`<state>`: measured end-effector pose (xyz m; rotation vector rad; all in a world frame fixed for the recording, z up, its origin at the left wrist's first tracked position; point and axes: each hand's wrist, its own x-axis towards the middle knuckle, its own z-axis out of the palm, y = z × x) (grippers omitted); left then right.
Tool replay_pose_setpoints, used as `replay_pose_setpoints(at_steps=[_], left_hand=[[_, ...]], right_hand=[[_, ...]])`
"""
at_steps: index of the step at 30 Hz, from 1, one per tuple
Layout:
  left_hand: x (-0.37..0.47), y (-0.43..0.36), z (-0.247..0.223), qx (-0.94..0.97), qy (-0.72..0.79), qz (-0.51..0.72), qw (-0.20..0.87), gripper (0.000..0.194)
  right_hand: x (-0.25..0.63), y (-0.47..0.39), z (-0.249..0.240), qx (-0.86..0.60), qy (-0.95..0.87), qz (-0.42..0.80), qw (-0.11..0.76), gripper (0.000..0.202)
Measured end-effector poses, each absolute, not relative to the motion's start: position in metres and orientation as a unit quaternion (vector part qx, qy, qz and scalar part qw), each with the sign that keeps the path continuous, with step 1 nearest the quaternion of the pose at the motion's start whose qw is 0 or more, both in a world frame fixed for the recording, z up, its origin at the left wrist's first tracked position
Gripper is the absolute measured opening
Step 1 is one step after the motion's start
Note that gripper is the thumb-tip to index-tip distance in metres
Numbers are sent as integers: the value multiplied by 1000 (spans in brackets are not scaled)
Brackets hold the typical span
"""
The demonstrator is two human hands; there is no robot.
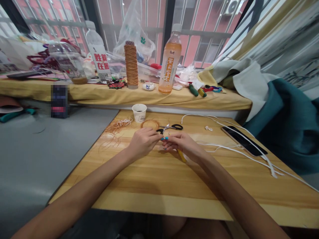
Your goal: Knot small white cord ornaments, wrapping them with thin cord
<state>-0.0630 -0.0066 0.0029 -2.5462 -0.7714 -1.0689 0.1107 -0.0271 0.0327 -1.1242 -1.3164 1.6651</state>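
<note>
Above the middle of the wooden table, my left hand (144, 141) and my right hand (185, 145) meet at the fingertips. The fingers of both are pinched together, and what they hold is too small to make out. Blue nails show at the meeting point. A yellow piece (181, 155), perhaps a tool handle, sticks out under my right hand; its other end is hidden. Just beyond the hands lie black-handled scissors (171, 126) and a coil of thin orange-brown cord (152, 124), partly covered by my left hand.
A paper cup (139, 114) with dark contents stands by loose brown strands (116, 126). White cords (224, 146) cross a phone (244, 141) at the right. On the ledge stand a thread spool (131, 66), a drink bottle (170, 63) and a clear bottle (98, 54).
</note>
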Motion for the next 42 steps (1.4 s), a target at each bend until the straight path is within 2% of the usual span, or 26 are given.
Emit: replay_pose_setpoints(at_steps=[5, 13, 27, 35, 42], left_hand=[[-63, -7, 3, -880, -267, -366, 141, 20], [-65, -6, 3, -882, -263, -359, 153, 21], [-64, -7, -3, -888, -266, -346, 148, 22], [-65, -6, -4, -884, -251, -344, 193, 21], [-61, -9, -2, -886, -250, -353, 167, 18]], right_hand=[[111, -28, 32, -430, -496, 656, 371, 9], [113, -27, 28, -409, -479, 682, 372, 14], [110, -25, 19, -426, -535, 628, 372, 23], [106, -26, 16, -401, -460, 681, 405, 28], [99, -27, 5, -407, -439, 649, 470, 28]])
